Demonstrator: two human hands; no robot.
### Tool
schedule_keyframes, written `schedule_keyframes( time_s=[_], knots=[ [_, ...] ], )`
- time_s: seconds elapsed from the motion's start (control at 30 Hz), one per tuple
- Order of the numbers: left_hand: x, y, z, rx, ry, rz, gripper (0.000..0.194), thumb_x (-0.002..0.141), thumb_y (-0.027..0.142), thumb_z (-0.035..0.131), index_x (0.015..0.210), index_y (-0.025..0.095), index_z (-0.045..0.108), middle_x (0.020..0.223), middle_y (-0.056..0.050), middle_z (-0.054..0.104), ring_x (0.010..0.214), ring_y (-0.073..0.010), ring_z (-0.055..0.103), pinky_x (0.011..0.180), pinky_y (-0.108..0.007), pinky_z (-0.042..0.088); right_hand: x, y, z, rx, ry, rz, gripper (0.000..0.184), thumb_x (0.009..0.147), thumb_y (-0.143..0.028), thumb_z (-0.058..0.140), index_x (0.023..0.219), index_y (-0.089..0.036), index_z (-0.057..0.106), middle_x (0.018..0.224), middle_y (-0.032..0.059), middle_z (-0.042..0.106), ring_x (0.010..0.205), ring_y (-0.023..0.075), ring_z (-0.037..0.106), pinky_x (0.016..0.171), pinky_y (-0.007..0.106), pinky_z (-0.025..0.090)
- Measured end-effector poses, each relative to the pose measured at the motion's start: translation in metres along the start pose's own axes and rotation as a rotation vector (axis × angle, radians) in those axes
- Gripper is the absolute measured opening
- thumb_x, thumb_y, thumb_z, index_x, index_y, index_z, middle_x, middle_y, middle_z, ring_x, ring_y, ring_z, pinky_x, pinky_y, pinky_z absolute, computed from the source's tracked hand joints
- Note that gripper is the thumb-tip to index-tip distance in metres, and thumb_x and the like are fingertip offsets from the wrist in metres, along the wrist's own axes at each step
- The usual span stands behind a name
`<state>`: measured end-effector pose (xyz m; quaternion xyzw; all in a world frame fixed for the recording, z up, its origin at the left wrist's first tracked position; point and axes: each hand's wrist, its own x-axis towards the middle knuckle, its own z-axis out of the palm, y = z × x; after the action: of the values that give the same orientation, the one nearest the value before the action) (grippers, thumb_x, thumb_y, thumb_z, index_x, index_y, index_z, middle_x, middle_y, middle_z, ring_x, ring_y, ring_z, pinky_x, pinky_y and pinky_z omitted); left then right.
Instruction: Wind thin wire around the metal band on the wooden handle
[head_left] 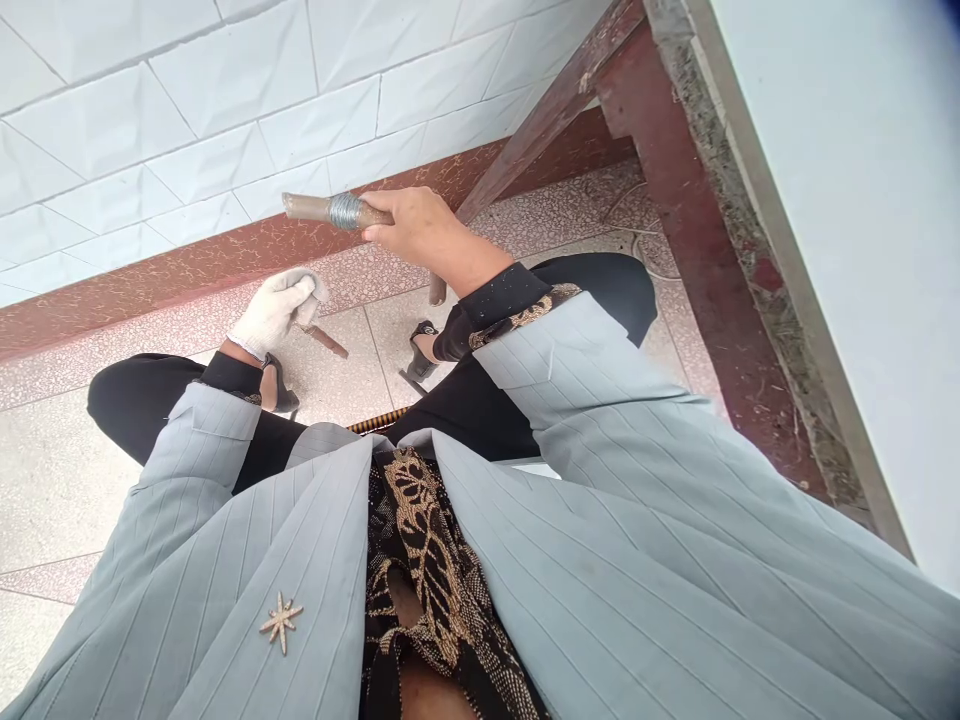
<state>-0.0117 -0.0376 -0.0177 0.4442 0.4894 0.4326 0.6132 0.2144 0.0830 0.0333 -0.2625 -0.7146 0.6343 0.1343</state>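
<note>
My right hand (420, 225) is closed round a brown rod (307, 207) with a coil of grey wire (344, 211) wound about it. The rod's pale end points left, towards the wall. Under my right wrist a short brown stub (437, 290) shows; whether it belongs to the rod I cannot tell. My left hand (274, 308), in a white knitted glove, is closed with the thumb pressed on the fingers, and something pale and blurred is at its fingertips. A thin brown stick (326, 340) juts out just below the glove; its upper end is hidden.
Ahead is a white tiled wall (217, 150) with a red-brown skirting (247, 235). A red-brown wooden frame (675, 200) under a white-topped slab (840, 200) stands close on the right. My black shoes (424, 350) rest on the speckled tile floor (45, 480). A thin cord (637, 240) lies near the frame.
</note>
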Motion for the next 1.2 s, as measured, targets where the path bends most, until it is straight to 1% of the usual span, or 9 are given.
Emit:
schedule_keyframes(
  time_s=[0.2,0.33,0.4,0.47,0.6,0.73,0.87,1.0,1.2],
  knots=[
    [-0.003,0.003,0.001,0.052,-0.074,-0.037,0.034,0.093,0.045,0.078,0.080,0.014,0.072,0.052,0.004,0.044,0.045,-0.0072,0.035,0.045,-0.021,0.033,-0.016,-0.008,0.007,-0.285,-0.029,0.140,0.006,0.103,-0.017,0.074,0.101,-0.012,0.077,0.074,-0.0018,0.064,0.075,0.0098,0.058,0.071,0.021,0.042],
    [-0.007,0.003,0.002,0.034,-0.090,-0.072,0.035,0.089,0.044,0.082,0.076,0.014,0.070,0.051,0.003,0.043,0.044,-0.0059,0.034,0.042,-0.020,0.029,-0.004,-0.005,-0.005,-0.591,-0.332,0.420,0.014,0.092,0.006,0.075,0.090,-0.008,0.080,0.056,-0.0066,0.050,0.060,0.0072,0.045,0.064,0.024,0.031],
    [-0.008,0.000,0.000,-0.001,-0.086,-0.110,0.036,0.089,0.045,0.083,0.077,0.015,0.069,0.051,0.004,0.043,0.042,-0.0061,0.035,0.041,-0.020,0.032,-0.001,-0.004,-0.011,-0.513,-0.493,0.450,0.019,0.095,0.006,0.072,0.102,-0.007,0.083,0.058,-0.0076,0.052,0.056,0.0062,0.043,0.061,0.023,0.030],
    [-0.007,-0.004,-0.005,-0.040,-0.093,-0.141,0.038,0.087,0.049,0.085,0.080,0.016,0.068,0.055,0.003,0.048,0.041,-0.0081,0.043,0.042,-0.022,0.040,-0.002,-0.003,-0.016,-0.325,-0.549,0.382,0.027,0.097,0.004,0.069,0.116,-0.008,0.082,0.064,-0.0071,0.058,0.056,0.0056,0.045,0.060,0.021,0.031],
    [-0.001,-0.016,-0.011,-0.107,0.006,-0.094,0.040,0.086,0.054,0.085,0.084,0.020,0.065,0.067,-0.001,0.063,0.058,-0.0182,0.067,0.055,-0.032,0.058,-0.006,0.002,-0.013,-0.017,-0.456,0.215,0.025,0.096,-0.011,0.078,0.121,-0.014,0.081,0.069,-0.0049,0.060,0.058,0.0069,0.047,0.061,0.020,0.038],
    [0.000,-0.015,-0.003,-0.145,0.087,0.077,0.049,0.097,0.058,0.076,0.071,0.022,0.054,0.055,0.003,0.048,0.065,-0.0186,0.068,0.068,-0.035,0.062,0.000,0.014,0.002,0.184,-0.311,0.075,0.029,0.097,-0.038,0.084,0.114,-0.016,0.076,0.068,-0.0040,0.057,0.058,0.0086,0.050,0.060,0.020,0.043],
    [-0.004,-0.004,0.006,-0.116,0.020,0.103,0.054,0.086,0.063,0.087,0.072,0.022,0.056,0.062,0.001,0.055,0.071,-0.0182,0.068,0.072,-0.034,0.062,0.006,0.021,0.008,0.304,-0.281,-0.056,0.036,0.096,-0.046,0.084,0.103,-0.014,0.068,0.067,-0.0046,0.055,0.057,0.0079,0.048,0.057,0.019,0.042],
    [-0.003,-0.003,0.011,-0.073,-0.008,0.095,0.054,0.078,0.061,0.095,0.074,0.021,0.058,0.065,0.001,0.058,0.065,-0.0142,0.062,0.066,-0.029,0.057,0.006,0.018,0.007,0.338,-0.281,-0.027,0.025,0.099,-0.035,0.080,0.104,-0.014,0.067,0.069,-0.0044,0.055,0.057,0.0078,0.049,0.058,0.019,0.044],
    [0.002,-0.001,0.018,-0.148,0.173,0.061,0.050,0.104,0.060,0.069,0.075,0.022,0.055,0.053,0.009,0.028,0.044,-0.0081,0.035,0.048,-0.023,0.040,0.014,0.033,0.019,0.299,-0.109,0.063,0.020,0.103,-0.034,0.073,0.111,-0.017,0.066,0.067,-0.0052,0.052,0.055,0.0102,0.045,0.055,0.021,0.041]
  ],
)
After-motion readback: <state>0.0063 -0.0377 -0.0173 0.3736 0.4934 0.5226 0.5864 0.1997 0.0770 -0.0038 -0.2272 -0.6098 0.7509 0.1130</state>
